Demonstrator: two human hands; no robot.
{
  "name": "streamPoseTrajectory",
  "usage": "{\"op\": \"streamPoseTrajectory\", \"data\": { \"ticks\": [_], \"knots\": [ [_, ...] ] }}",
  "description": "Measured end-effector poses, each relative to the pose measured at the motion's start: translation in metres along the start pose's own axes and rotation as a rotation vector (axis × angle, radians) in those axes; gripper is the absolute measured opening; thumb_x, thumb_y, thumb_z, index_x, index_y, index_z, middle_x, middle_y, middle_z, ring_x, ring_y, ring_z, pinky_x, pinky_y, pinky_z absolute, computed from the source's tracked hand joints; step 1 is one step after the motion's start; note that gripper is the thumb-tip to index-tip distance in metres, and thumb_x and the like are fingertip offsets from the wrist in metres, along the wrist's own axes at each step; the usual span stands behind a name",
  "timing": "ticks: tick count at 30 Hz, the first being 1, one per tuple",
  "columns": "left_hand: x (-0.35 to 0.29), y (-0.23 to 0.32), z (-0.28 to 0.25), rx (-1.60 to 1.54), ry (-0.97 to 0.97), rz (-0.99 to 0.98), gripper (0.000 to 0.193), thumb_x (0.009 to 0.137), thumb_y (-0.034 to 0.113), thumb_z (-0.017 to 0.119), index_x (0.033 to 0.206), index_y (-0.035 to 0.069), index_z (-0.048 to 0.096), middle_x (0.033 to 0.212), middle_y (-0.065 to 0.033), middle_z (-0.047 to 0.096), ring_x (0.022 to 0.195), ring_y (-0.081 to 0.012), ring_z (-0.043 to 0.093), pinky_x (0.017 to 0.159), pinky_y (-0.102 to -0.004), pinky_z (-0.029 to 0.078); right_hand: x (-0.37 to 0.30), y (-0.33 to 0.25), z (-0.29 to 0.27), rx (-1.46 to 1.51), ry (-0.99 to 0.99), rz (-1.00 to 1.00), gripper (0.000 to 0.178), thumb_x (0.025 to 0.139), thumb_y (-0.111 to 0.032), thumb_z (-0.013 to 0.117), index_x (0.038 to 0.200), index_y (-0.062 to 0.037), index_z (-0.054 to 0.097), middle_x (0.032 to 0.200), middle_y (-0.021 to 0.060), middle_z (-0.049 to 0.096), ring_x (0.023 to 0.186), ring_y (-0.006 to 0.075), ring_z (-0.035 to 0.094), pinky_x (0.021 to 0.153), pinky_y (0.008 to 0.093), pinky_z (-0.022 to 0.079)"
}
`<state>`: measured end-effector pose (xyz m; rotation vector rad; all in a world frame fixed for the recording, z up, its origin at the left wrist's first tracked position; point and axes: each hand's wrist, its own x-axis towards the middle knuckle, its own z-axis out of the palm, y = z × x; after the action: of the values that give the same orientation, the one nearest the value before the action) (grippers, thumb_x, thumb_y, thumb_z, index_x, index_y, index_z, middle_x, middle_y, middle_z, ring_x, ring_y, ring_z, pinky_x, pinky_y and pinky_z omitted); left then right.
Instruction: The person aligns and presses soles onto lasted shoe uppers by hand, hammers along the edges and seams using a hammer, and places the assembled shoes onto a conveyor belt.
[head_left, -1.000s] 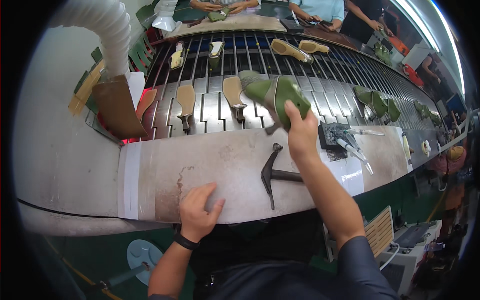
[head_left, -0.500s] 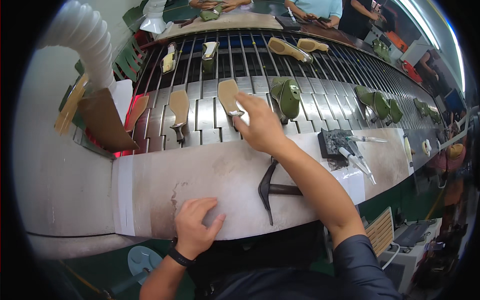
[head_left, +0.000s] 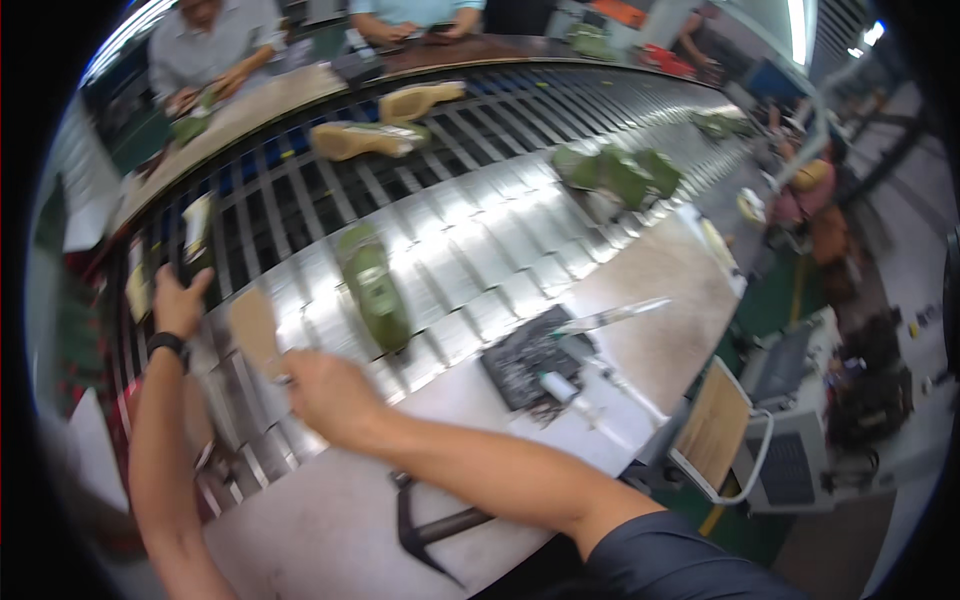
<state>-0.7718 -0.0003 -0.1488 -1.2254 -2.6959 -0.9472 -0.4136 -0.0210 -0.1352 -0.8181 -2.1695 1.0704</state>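
Observation:
My left hand (head_left: 180, 303) reaches far out over the conveyor, thumb and finger apart. Just beyond it lies a dark shoe with a pale yellowish insole (head_left: 198, 222); a similar pale piece (head_left: 137, 280) is to its left. Nearer, my right hand (head_left: 328, 395) is closed round the heel end of a high-heeled shoe, whose tan sole (head_left: 256, 328) faces up. Motion blurs the grip, and the fingers partly hide the heel. A green shoe (head_left: 375, 285) lies to the right of that. Below my right forearm, a hammer (head_left: 445, 527) with a dark head rests on the worktop.
A black block (head_left: 530, 358) and several syringe-like applicators (head_left: 612, 317) stand on the worktop (head_left: 660, 262). Farther along the conveyor (head_left: 480, 210) lie green shoes (head_left: 618, 175) and tan-soled shoes (head_left: 360, 140). People sit across it. A wooden-slatted chair (head_left: 710, 425) is at the right.
My view has swung to the right. My left hand has gone from the worktop out over the conveyor. My right hand has closed on the tan-soled shoe's heel end.

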Motion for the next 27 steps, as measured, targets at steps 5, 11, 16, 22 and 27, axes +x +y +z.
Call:
{"op": "streamPoseTrajectory", "data": {
  "ticks": [5,11,16,22,27],
  "knots": [
    [0.085,-0.045,0.091,0.145,0.115,-0.116,0.077,0.095,0.05,0.074,0.15,0.001,0.051,0.141,-0.0249,0.064,0.129,-0.043,0.063,0.108,-0.0493,0.049,0.004,-0.016,-0.017,-0.022,-0.153,0.124,0.047,0.09,-0.003,0.061,0.136,-0.0046,0.058,0.095,0.0274,0.069,0.09,0.0476,0.069,0.08,0.0551,0.055],
    [0.056,-0.037,0.038,0.109,0.224,0.02,0.062,0.098,0.039,0.072,0.143,-0.002,0.058,0.133,-0.0268,0.069,0.126,-0.0441,0.064,0.106,-0.0474,0.049,0.008,-0.005,0.0,0.133,-0.018,-0.065,0.048,0.092,0.0,0.057,0.139,-0.0041,0.061,0.1,0.0264,0.066,0.093,0.0457,0.067,0.084,0.0531,0.054],
    [-0.075,-0.007,-0.088,-0.199,0.141,0.082,0.059,0.098,0.028,0.075,0.141,-0.008,0.057,0.129,-0.0204,0.07,0.119,-0.0298,0.066,0.106,-0.0375,0.047,0.012,-0.011,0.006,0.306,0.092,-0.102,0.034,0.094,-0.004,0.055,0.121,0.0001,0.074,0.108,0.0261,0.073,0.103,0.0435,0.07,0.093,0.0476,0.055],
    [-0.339,0.051,-0.214,-0.266,0.214,0.121,0.064,0.093,0.017,0.072,0.148,-0.006,0.05,0.145,-0.0279,0.058,0.131,-0.0368,0.06,0.114,-0.0421,0.043,0.02,-0.006,-0.004,0.304,0.107,-0.068,0.038,0.086,-0.013,0.066,0.119,0.0038,0.074,0.113,0.0233,0.076,0.107,0.0385,0.074,0.095,0.0417,0.057],
    [-0.503,0.034,-0.248,0.04,0.184,0.127,0.059,0.09,0.012,0.081,0.142,-0.005,0.059,0.141,-0.0302,0.061,0.128,-0.051,0.059,0.11,-0.0514,0.049,-0.006,-0.051,-0.041,0.579,0.027,0.103,0.027,0.084,-0.009,0.078,0.108,0.0034,0.073,0.099,0.0104,0.075,0.09,0.0165,0.071,0.082,0.0315,0.057]
  ]
}}
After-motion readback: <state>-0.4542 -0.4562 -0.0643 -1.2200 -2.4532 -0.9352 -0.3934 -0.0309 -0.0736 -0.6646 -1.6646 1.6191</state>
